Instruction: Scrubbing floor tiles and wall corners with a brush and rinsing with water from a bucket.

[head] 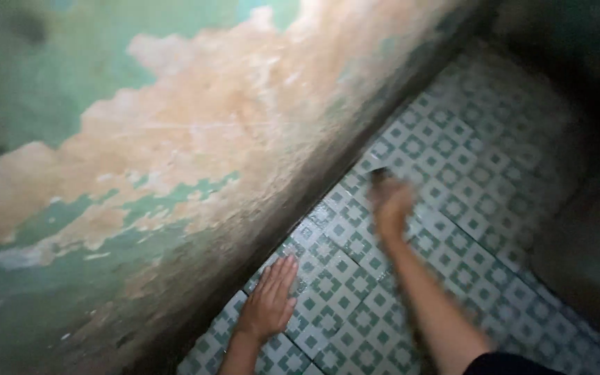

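The right hand (392, 203) is smeared by motion blur, so its fingers cannot be told apart. A small dark thing (379, 173) shows at its far end, too blurred to name. Both forearms are cut off by the bottom edge. The right side of the floor (494, 139) fades into darkness.

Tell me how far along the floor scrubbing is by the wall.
Done: cannot tell; the patterned tile floor looks alike all over in the dim light. In hand: the right hand, blurred, grips a dark object against the tiles, while the left hand lies flat on the floor. Left: the dark strip at the foot of the peeling wall.
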